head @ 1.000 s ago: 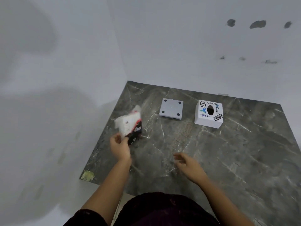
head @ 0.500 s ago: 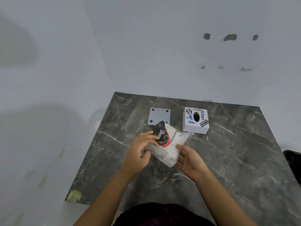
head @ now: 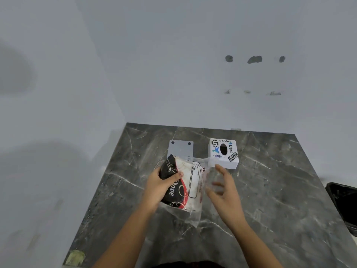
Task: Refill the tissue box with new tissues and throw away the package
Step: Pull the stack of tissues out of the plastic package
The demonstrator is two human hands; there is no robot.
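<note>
My left hand (head: 160,187) grips a plastic pack of tissues (head: 185,187), black, red and white, held above the dark marble table (head: 270,200). My right hand (head: 224,192) is at the pack's clear right end with fingers spread; whether it pinches the film is blurred. Behind the pack stands the white tissue box (head: 224,152), covered in stickers, with an oval hole on top. The box's grey base plate (head: 180,148) lies flat to its left, partly hidden by the pack.
White walls enclose the table at the back and left. A black bin (head: 343,204) shows at the right edge of view, beside the table. A yellowish patch (head: 75,257) marks the table's front left corner.
My left hand brought the pack from the table's left side to the middle. My right hand came up to its right end, and the pack now lies turned more lengthwise.
</note>
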